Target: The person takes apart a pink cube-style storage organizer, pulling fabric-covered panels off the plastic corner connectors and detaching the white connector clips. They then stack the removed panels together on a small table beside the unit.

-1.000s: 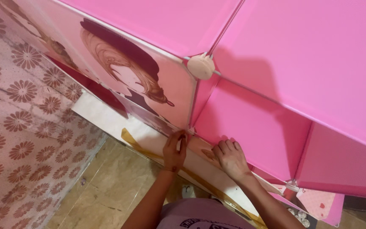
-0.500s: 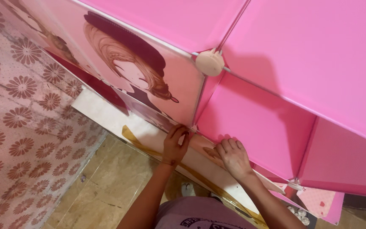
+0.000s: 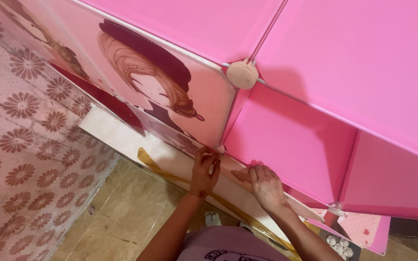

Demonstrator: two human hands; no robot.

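A pink modular panel cabinet [image 3: 364, 63] fills the upper view; one door panel [image 3: 170, 96] shows a cartoon figure with a dark hat. My left hand [image 3: 204, 169] pinches at the lower corner of that printed panel, where a small pale connector piece [image 3: 217, 151] sits. My right hand [image 3: 264, 186] lies flat, fingers together, on the bottom pink panel [image 3: 291, 140] of the open compartment beside it. A round beige corner connector [image 3: 242, 74] joins the panels above.
A wall with a brown flower pattern [image 3: 20, 145] stands at the left. Below are beige floor tiles [image 3: 122, 212] and a white board with a yellow strip [image 3: 156, 162]. More pink panels and small round connectors [image 3: 339, 241] lie at the lower right.
The view has shifted, so the cabinet sits lower and to the right in frame. Both hands stay at the same lower corner; my left hand's fingers have closed tighter on the corner.
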